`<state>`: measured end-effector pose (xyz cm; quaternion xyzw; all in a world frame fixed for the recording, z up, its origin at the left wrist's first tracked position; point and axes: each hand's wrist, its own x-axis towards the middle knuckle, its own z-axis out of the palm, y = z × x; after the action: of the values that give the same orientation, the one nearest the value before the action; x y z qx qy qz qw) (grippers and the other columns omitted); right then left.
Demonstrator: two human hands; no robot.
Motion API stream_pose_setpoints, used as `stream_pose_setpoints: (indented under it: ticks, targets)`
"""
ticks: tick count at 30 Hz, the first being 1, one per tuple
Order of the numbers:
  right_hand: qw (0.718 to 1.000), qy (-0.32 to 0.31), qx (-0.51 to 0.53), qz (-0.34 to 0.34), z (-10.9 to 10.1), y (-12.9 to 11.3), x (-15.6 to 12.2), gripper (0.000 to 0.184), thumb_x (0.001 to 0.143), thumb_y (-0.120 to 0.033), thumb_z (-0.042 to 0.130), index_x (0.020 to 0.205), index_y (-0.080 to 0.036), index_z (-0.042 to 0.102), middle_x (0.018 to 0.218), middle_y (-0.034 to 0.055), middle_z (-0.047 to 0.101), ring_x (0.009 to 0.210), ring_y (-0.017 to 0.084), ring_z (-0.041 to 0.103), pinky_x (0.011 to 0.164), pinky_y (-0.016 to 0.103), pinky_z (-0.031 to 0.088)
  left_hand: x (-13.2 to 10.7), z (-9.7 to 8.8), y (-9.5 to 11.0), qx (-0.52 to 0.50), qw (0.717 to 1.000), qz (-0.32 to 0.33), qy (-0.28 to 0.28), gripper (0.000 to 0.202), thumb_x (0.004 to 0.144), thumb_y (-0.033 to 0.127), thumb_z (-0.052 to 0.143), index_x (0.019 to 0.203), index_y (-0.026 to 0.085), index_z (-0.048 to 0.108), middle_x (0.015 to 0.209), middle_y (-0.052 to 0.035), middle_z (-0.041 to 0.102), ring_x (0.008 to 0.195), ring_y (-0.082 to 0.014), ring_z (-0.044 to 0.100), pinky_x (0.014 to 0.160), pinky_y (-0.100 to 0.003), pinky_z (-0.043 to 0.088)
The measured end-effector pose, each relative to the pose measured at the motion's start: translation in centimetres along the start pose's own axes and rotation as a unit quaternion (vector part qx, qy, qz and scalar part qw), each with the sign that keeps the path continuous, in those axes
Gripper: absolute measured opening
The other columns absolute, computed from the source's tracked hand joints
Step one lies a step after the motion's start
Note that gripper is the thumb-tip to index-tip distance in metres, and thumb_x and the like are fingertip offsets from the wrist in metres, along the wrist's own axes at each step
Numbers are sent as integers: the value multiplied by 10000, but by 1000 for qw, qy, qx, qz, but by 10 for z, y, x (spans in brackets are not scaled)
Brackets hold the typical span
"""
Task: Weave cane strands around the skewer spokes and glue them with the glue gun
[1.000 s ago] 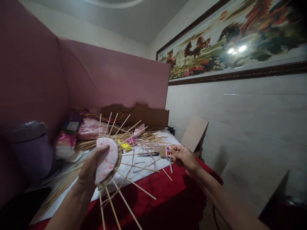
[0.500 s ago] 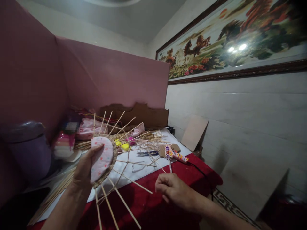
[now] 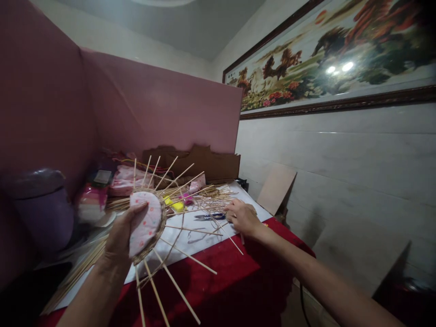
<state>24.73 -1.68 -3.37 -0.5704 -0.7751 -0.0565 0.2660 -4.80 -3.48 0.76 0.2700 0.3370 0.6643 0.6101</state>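
Observation:
My left hand (image 3: pixel 122 234) is closed on a round woven base (image 3: pixel 155 231) that has a pink dotted fabric pad (image 3: pixel 146 222) on its face, thumb pressed on the pad. Thin cane spokes (image 3: pixel 177 286) fan out from it all round. It is held tilted above the table's red cloth (image 3: pixel 225 281). My right hand (image 3: pixel 243 218) reaches out low over the white sheet (image 3: pixel 190 243), back up, fingertips beside small blue-handled scissors (image 3: pixel 207 217). It covers the spot where a floral-patterned tool lies; only that tool's pale tip (image 3: pixel 242 238) shows. Its grip is hidden.
Loose cane sticks (image 3: pixel 207 197) and a long bundle (image 3: pixel 78 272) lie on the sheet. Pink fabric, yellow bits and cardboard (image 3: pixel 200 163) crowd the back, against a pink partition. A purple lidded pot (image 3: pixel 41 206) stands left. A cardboard sheet (image 3: pixel 275 186) leans on the right wall.
My right hand left the floral tool on the table, drew back toward me, and has now reached forward again over that spot. The left hand has kept the woven base almost still.

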Motion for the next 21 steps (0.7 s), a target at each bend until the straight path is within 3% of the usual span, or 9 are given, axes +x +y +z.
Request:
stream_pose_setpoints:
  ticks: [5, 8, 15, 21]
  targets:
    - [1000, -16, 6, -19, 25, 6, 30, 85, 689, -125, 615, 691, -185, 675, 866, 71, 597, 861, 197, 527, 719, 265, 386, 1, -1, 0, -4, 1000, 9, 5, 125, 700, 85, 552, 753, 100, 664, 610, -66, 701, 477, -169, 643, 466, -256, 556]
    - [999, -4, 37, -16, 28, 5, 44, 117, 712, -110, 569, 662, -177, 651, 763, 45, 626, 752, 161, 551, 648, 234, 383, 1, -1, -1, -5, 1000, 15, 3, 121, 700, 83, 551, 735, 94, 666, 616, -68, 704, 486, -165, 646, 472, -242, 552]
    - [985, 61, 158, -34, 9, -5, 75, 137, 707, -106, 518, 658, -177, 624, 568, -19, 626, 551, 114, 561, 543, 200, 390, -3, -2, 0, 1, 1000, 22, -11, 124, 710, 101, 550, 737, 96, 671, 618, -64, 703, 481, -169, 640, 457, -251, 542]
    - [950, 164, 256, -75, -9, -15, 100, 127, 734, -180, 508, 728, -180, 635, 727, 10, 693, 705, 147, 640, 654, 244, 481, -5, 0, 1, -12, 999, 36, -8, 118, 691, 103, 572, 757, 125, 667, 625, -42, 703, 499, -163, 644, 483, -252, 548]
